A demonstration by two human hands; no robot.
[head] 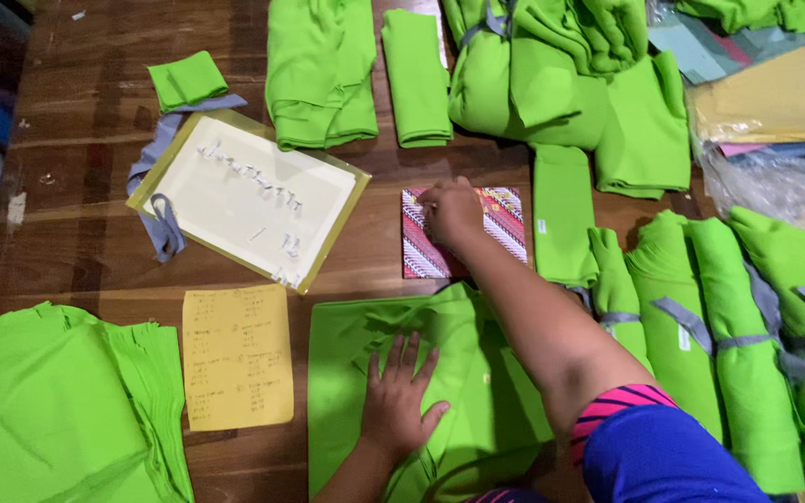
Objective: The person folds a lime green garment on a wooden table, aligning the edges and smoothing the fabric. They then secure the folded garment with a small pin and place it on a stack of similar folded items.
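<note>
My left hand (401, 391) lies flat, fingers spread, on a bright green fabric piece (477, 373) spread on the wooden table (76, 130) in front of me. My right hand (451, 210) reaches forward with its fingers curled onto the top edge of a small patterned red, pink and white booklet (507, 216) lying flat on the table. Whether the fingers pinch the booklet or only rest on it is unclear.
A yellow-bordered clear sleeve (252, 197) holds white sheets, with a grey strip (162, 224) beside it. A yellow handwritten note (237, 356) lies near. Green fabric stacks (58, 401) and bundles tied with grey strips (747, 345) surround the area. Folded green pieces (416, 76) lie farther off.
</note>
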